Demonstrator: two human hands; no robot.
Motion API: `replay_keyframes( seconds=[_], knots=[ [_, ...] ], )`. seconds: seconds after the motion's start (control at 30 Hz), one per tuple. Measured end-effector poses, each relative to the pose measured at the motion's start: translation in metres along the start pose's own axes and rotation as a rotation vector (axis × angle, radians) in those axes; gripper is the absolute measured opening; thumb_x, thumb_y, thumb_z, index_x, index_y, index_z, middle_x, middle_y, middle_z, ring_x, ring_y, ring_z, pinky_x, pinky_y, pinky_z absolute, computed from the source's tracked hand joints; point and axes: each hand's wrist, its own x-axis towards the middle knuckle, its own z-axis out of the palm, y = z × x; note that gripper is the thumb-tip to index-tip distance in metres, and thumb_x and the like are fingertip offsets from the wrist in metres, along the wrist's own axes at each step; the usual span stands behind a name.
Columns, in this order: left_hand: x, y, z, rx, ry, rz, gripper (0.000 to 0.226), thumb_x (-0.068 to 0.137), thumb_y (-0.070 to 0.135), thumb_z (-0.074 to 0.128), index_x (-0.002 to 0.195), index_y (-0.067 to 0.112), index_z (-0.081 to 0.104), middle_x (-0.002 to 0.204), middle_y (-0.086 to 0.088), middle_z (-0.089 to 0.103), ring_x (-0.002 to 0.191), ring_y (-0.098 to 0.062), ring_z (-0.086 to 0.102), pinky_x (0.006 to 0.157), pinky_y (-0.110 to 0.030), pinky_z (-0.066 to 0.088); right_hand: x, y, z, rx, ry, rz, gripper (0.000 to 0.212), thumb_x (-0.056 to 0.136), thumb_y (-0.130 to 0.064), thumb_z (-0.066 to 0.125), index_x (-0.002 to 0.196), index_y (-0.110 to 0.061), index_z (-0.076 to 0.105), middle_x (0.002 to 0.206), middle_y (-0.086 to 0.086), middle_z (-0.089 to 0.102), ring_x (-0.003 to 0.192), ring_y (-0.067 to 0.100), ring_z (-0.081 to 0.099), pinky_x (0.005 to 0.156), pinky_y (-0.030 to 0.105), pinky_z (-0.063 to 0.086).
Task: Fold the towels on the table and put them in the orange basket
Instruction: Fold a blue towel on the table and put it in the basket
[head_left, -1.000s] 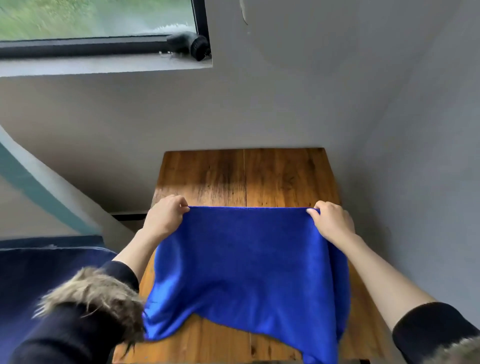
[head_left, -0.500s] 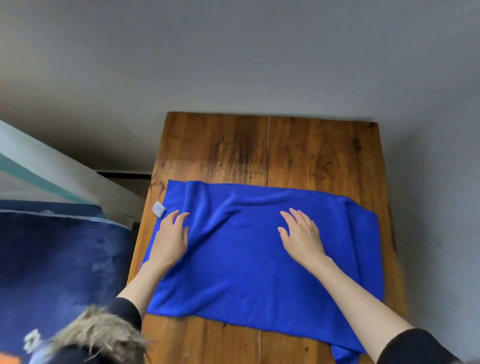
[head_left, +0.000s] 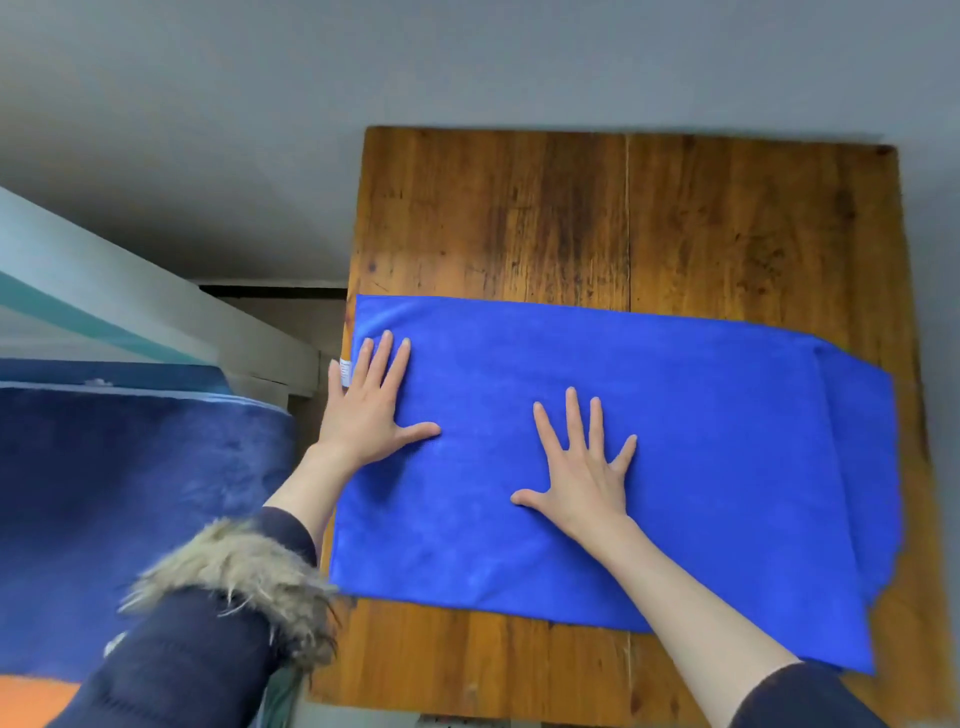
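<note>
Neither hand has a grip on anything: the left hand and the right hand both lie flat, palms down, fingers spread, pressing on the towel. The left sits at the towel's left end, its little-finger side at the edge where a small white tag pokes out. The right rests near the towel's middle, well apart from the left.

Out from the hands, the towel lies smooth on the tabletop. It looks doubled over once already: to the right of the right hand a straight edge runs front to back, and a narrower strip of a lower layer shows past it, so the layers are not quite matched at that end. Its long axis runs left to right across the tabletop, the far long edge slanting a little toward the person at the right; the tagged short end points left, just over the tabletop's left edge.

The step in hand looks like smoothing after a first fold. The next move likely calls for pinching one short end's corners and carrying them across to the other end, squaring the layers. An orange patch, low to the left of the left arm, may be the basket; too little shows to be sure.
</note>
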Motion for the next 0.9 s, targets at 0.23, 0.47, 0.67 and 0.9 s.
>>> replay_keyframes(
  seconds=[0.23, 0.47, 0.67, 0.9],
  knots=[
    [-0.005, -0.007, -0.008, 0.041, 0.119, 0.045, 0.089, 0.081, 0.071, 0.04, 0.149, 0.029, 0.001, 0.158, -0.005, -0.01, 0.144, -0.027, -0.015, 0.11, -0.06, -0.01, 0.008, -0.025, -0.008, -0.009, 0.022, -0.009, 0.108, 0.074, -0.067, 0.058, 0.145, -0.036, -0.017, 0.152, 0.003, -0.032, 0.139, 0.031, -0.03, 0.104, 0.071, 0.002],
    [-0.087, 0.045, 0.048, -0.077, -0.028, 0.197, 0.085, 0.083, 0.064, 0.047, 0.148, 0.034, 0.003, 0.152, 0.003, -0.024, 0.138, -0.025, -0.027, 0.113, -0.054, -0.007, -0.025, -0.033, 0.011, 0.039, 0.061, -0.051, 0.075, 0.094, -0.049, 0.041, 0.148, -0.031, -0.007, 0.155, 0.001, -0.025, 0.141, 0.025, -0.025, 0.109, 0.063, -0.004],
    [-0.097, 0.047, 0.049, -0.017, -0.157, 0.077, 0.1, 0.078, 0.059, 0.059, 0.144, 0.039, -0.014, 0.151, 0.004, -0.031, 0.136, -0.022, -0.034, 0.113, -0.058, -0.003, -0.071, 0.008, 0.034, 0.1, 0.016, 0.003, 0.067, 0.097, -0.042, 0.036, 0.149, -0.028, -0.004, 0.157, 0.0, -0.019, 0.143, 0.022, -0.02, 0.114, 0.055, -0.001],
    [-0.095, 0.088, 0.033, -0.035, -0.196, -0.034, 0.091, 0.085, 0.039, 0.062, 0.149, 0.03, -0.003, 0.154, -0.005, -0.027, 0.142, -0.028, -0.022, 0.11, -0.065, 0.009, -0.111, 0.09, 0.038, 0.292, 0.113, 0.077, 0.056, 0.099, -0.034, 0.037, 0.149, -0.023, 0.016, 0.159, -0.001, 0.002, 0.146, 0.016, -0.004, 0.118, 0.041, 0.003]
  ],
)
